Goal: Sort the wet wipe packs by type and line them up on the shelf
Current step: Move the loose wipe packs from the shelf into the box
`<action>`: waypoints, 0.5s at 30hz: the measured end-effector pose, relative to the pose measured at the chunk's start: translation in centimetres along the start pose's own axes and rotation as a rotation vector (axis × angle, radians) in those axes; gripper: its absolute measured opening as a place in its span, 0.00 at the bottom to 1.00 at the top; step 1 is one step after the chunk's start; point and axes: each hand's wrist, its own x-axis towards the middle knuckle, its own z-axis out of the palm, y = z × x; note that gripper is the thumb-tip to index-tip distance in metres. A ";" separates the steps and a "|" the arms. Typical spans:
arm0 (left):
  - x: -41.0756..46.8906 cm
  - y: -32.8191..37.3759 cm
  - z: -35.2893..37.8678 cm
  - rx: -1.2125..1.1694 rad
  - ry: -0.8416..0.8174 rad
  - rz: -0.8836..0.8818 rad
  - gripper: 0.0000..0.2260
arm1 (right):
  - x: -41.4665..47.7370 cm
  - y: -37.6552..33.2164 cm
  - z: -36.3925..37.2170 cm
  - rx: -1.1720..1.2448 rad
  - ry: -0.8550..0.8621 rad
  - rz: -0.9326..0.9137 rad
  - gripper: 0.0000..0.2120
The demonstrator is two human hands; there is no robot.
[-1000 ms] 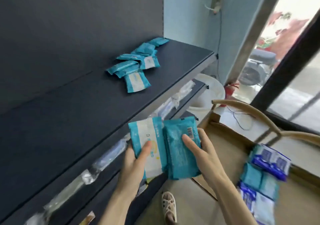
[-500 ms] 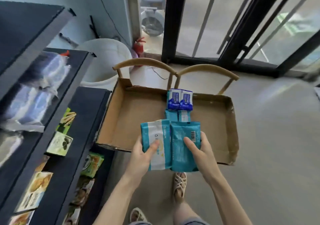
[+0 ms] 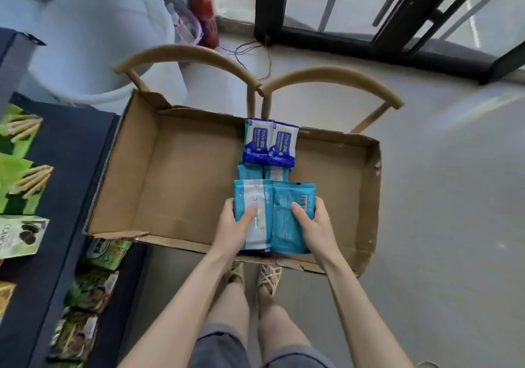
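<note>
While the cardboard box [image 3: 176,174] lies bare on its left half, two dark blue packs [image 3: 270,143] sit side by side at its far wall, with teal packs [image 3: 250,171] just in front of them. Two wooden chair backs [image 3: 181,55] rise behind the box, and a dark snack shelf [image 3: 71,146] stands to the left. The left hand [image 3: 231,227] grips a white-labelled pack [image 3: 251,197], thumb on top. The right hand [image 3: 315,225] grips a barcode-side pack [image 3: 292,197], and the two packs' edges touch above the box.

Small retail shop. Left of the left hand [image 3: 234,227], dark tiered shelves [image 3: 71,152] carry rows of boxed biscuit sticks [image 3: 20,132], cookie boxes [image 3: 20,235] and snack packs [image 3: 96,288]. Ahead of that hand, an opened cardboard stock tray [image 3: 181,174] holds wet wipe packs [image 3: 270,143]. Farther off stand a black-framed glass door [image 3: 268,1] and a fire extinguisher [image 3: 203,7].
</note>
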 end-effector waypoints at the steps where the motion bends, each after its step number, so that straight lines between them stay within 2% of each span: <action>1: 1.8 -0.2 0.4 0.021 0.017 -0.009 0.09 | 1.8 0.3 0.0 -0.005 0.013 0.013 0.12; 6: 11.1 -2.4 1.9 0.153 0.089 -0.063 0.09 | 10.9 3.5 1.0 -0.054 0.066 0.097 0.12; 10: 18.1 -5.1 2.2 0.262 0.080 -0.077 0.11 | 17.2 6.6 2.3 -0.071 0.090 0.131 0.12; 11: 19.6 -6.1 2.4 0.361 0.086 -0.059 0.12 | 18.4 7.5 2.6 -0.075 0.099 0.127 0.12; 13: 21.4 -8.2 2.7 0.699 0.134 -0.010 0.20 | 20.3 9.5 3.1 -0.237 0.139 0.107 0.15; 15: 22.1 -9.9 2.8 0.808 0.188 0.009 0.27 | 21.4 11.9 3.3 -0.478 0.187 0.086 0.23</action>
